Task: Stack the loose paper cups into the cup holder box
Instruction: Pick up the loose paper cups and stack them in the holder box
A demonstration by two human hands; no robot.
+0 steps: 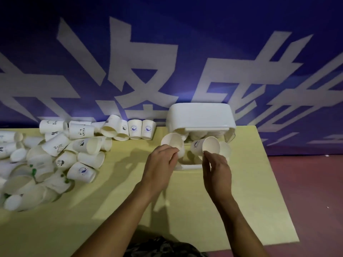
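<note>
A blue banner (167, 52) with big pale characters hangs behind the yellow worktop (120, 210). Loose cups (55, 154) lie heaped at its left. The white box (201, 115) stands against the banner, lid raised. Before it, the left hand (161, 164) grips one cup (172, 142), the right hand (217, 169) another (206, 145).

Cup holder box (201, 115) at far right of table (185, 210), against the banner (167, 52). Loose cup pile (46, 160) on table's left side, two upright cups (142, 129) between pile and box. Left hand (161, 164) and right hand (217, 170) each with a cup just before the box, side by side.
</note>
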